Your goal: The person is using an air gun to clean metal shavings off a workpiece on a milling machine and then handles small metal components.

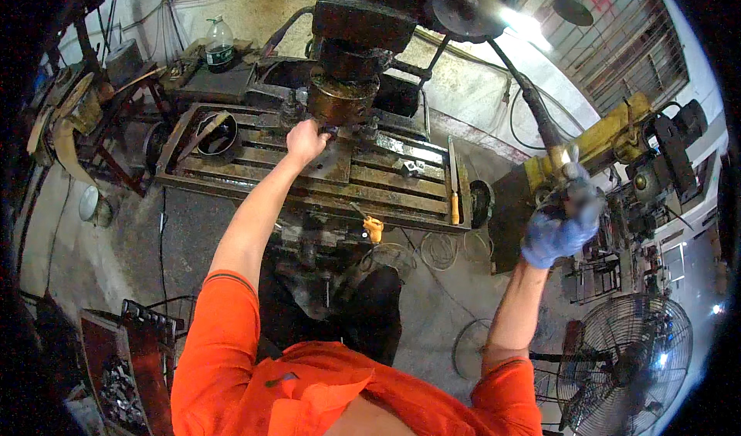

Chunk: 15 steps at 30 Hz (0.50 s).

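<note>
A dim workshop with a pale wall (463,77) and a grey floor (432,312) surrounds a grooved metal table (386,193), the top of a large machine. The bare left hand (306,143) is raised over this table, its fingers curled in close against the underside of the dark round machine head (343,98). The head fills the space just above them and hides what lies behind; whether they grip a small part there, I cannot tell.

To the left of those fingers sits a dark bowl (225,144) with a brush (210,127) in it, and farther off, up and left, a clear bottle (220,42). To their right lie a small metal block (413,169) and, near the table's end, a file (454,177) with a yellowish handle. Below and right of them, at the table's front edge, is a yellow tool (373,229).

The right hand (552,234), in a blue glove, is well apart on the right. Its fingers look bent around something dark and blurred; how tightly, and on what, I cannot tell. A black pole (532,100) slants down to just above these fingers, crossing the space between them and the wall. A yellow beam (590,139) runs behind them, and a large fan (625,363) stands below right.
</note>
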Available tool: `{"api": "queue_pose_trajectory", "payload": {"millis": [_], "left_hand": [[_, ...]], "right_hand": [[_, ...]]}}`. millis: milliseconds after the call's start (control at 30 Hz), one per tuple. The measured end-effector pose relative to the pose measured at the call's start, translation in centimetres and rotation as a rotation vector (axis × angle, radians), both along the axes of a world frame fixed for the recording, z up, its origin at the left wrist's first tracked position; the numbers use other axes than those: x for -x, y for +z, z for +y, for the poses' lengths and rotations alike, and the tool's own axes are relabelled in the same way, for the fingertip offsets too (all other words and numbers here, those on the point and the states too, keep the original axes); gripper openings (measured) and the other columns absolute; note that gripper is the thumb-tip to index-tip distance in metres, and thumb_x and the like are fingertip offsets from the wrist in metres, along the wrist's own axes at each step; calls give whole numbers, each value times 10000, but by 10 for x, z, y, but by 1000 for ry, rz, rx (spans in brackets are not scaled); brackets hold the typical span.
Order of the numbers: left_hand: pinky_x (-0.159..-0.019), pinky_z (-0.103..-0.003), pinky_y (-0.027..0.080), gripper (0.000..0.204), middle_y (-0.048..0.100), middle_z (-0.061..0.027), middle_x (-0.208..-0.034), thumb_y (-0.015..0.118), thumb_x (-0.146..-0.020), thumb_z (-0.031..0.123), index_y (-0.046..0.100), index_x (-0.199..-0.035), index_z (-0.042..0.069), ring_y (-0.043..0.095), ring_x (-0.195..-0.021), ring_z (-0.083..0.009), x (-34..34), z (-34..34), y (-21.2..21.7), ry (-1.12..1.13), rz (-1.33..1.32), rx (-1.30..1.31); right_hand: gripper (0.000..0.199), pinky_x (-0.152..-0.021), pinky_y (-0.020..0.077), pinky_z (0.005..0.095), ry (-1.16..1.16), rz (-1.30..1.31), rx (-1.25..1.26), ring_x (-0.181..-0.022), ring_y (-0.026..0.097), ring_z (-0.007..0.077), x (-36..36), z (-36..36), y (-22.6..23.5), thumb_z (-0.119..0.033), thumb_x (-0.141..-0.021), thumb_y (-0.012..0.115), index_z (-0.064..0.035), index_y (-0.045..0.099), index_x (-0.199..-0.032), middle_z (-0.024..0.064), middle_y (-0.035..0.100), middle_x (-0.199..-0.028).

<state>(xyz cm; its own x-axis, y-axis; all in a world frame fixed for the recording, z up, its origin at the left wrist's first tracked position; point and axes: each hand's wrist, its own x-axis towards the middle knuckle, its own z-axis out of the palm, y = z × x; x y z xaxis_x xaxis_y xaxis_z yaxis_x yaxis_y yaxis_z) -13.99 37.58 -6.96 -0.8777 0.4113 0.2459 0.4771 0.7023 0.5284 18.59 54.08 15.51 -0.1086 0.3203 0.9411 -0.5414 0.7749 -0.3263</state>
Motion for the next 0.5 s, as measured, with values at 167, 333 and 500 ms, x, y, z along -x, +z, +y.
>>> {"api": "queue_pose_trajectory", "payload": {"millis": [167, 333, 500], "left_hand": [[-664, -426, 482, 319, 615, -186, -758, 691, -676, 306, 618, -736, 1, 600, -768, -341, 2, 4, -4, -2, 34, -29], [-677, -427, 480, 322, 614, -185, -769, 693, -671, 303, 612, -749, 2, 599, -781, -339, -2, 1, -8, 16, 126, -74], [-685, -429, 478, 307, 624, -164, -805, 687, -680, 288, 610, -783, 9, 597, -786, -340, -7, 0, 7, -12, 29, -25]], "right_hand": [[381, -1022, 255, 515, 51, -37, 20, -974, 536, 290, -3, 6, 1, -341, -888, 384, -21, 552, -765, 165, 598, -877], [377, -881, 412, 455, -32, 23, -43, -745, 548, 241, 6, 0, 23, -270, -880, 341, 26, 497, -707, 148, 592, -786], [383, -850, 411, 442, -66, 30, -24, -925, 578, 331, 2, 3, -5, -249, -909, 349, 29, 527, -714, 173, 616, -878]]}}
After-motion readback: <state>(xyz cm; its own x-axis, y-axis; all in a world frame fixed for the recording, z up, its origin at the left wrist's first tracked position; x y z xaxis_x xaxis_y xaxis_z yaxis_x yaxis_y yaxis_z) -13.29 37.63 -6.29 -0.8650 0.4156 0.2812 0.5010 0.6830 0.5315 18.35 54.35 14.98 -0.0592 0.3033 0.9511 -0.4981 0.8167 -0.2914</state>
